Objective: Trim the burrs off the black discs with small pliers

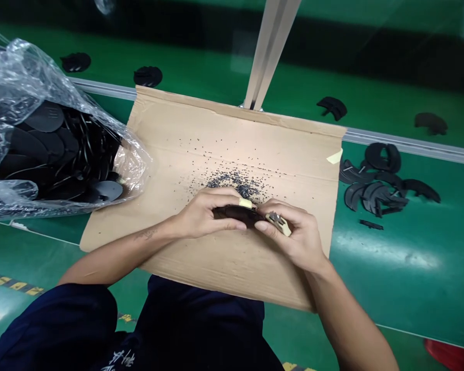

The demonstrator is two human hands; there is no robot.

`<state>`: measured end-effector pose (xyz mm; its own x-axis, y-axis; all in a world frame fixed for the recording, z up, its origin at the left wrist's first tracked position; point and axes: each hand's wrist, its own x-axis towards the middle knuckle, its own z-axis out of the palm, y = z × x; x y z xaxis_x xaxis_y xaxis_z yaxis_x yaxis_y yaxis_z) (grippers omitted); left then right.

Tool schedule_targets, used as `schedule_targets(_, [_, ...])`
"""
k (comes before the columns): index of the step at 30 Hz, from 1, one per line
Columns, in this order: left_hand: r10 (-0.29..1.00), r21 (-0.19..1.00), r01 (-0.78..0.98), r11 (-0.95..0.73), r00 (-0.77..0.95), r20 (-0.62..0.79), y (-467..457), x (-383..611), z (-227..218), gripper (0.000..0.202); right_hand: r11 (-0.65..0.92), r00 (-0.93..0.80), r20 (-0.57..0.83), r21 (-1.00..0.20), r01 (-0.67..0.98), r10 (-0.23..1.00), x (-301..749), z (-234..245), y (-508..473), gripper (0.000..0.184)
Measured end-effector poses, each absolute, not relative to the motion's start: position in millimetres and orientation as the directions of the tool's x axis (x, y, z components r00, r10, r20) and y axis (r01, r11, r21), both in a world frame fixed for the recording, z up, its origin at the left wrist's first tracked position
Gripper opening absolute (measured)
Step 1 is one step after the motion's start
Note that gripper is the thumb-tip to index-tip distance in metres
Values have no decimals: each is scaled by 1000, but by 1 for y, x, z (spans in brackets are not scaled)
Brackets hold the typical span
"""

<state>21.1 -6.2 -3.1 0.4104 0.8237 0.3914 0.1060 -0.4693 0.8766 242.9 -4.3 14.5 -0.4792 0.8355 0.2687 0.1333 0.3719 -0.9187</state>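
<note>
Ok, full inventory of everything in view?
bench: 1, green, under everything
rail: 1, silver, across bench
post: 1, pale tan, behind cardboard
cardboard: 1, tan, on bench, centre
plastic bag: 1, clear, far left
discs: many, black, in bag
crumbs: many, black, on cardboard
tape: 1, pale yellow, cardboard's right edge
curved pieces: many, black, on bench, right
far pieces: 4, black, beyond rail
red object: 1, red, bottom right corner
black piece: 1, black, in left hand
tool: 1, beige, in right hand
finger tape: 1, yellow, on left hand
clothing: dark navy, bottom of view
hands: 2, bare, over cardboard
</note>
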Motion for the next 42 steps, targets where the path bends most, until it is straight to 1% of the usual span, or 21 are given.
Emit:
schedule_targets(2, [815, 877, 95, -472, 427, 392, -7, 22, -2, 27, 365, -487, 257, -920, 141, 835, 244, 16, -4, 9])
schedule_targets(6, [817, 883, 44, -468, 403, 412, -6, 22, -2, 23, 501, -511, 354, -846, 182, 783, 248, 15, -3, 2])
schedule_targets(7, [820, 883, 38, -468, 391, 418, -6, 22, -3, 23, 535, -510, 377, -820, 205, 773, 249, 15, -3, 5])
schedule_targets(11, [827, 869, 61, -490, 348, 442, -5, 21, -6, 24, 651, -519, 436, -668, 361, 735, 254, 12, -2, 16])
schedule_targets(14, [825, 854, 86, -512, 324, 462, -5, 20, -6, 27, 699, -521, 469, -535, 475, 713, 256, 11, -1, 19])
schedule_targets(18, [821, 851, 92, -518, 333, 464, -6, 20, -4, 30, 705, -492, 516, -400, 585, 701, 254, 8, 0, 18])
schedule_targets(21, [814, 851, 80, -520, 349, 465, -7, 21, -4, 30, 725, -522, 525, -322, 610, 672, 253, 4, 0, 16])
schedule_targets(26, [824, 855, 105, -508, 349, 447, -8, 21, -4, 29, 717, -535, 521, -247, 652, 665, 252, 2, -1, 12])
schedule_targets(31, [816, 840, 128, -528, 350, 460, -8, 21, -6, 31, 703, -535, 513, -213, 679, 672, 251, 3, -3, 8])
schedule_targets(35, [814, 838, 124, -531, 351, 464, -9, 22, -7, 31, 696, -552, 533, -103, 711, 642, 251, 6, -3, 6])
schedule_targets(37, [813, 834, 128, -538, 342, 472, -10, 23, -7, 31, 695, -560, 543, -62, 716, 626, 250, 6, -3, 10])
schedule_targets(38, [811, 828, 134, -544, 339, 478, -10, 24, -7, 30, 694, -560, 543, -61, 717, 626, 250, 5, -3, 12])
schedule_targets(39, [808, 822, 143, -551, 338, 483, -10, 24, -6, 30, 698, -556, 540, -85, 711, 632, 250, 5, -4, 15])
schedule_targets(40, [805, 815, 154, -558, 339, 487, -10, 25, -6, 29, 707, -549, 531, -142, 693, 646, 250, 4, -4, 16])
schedule_targets(42, [804, 805, 182, -564, 342, 486, -9, 25, -4, 27, 707, -522, 494, -341, 619, 695, 251, 2, -4, 15])
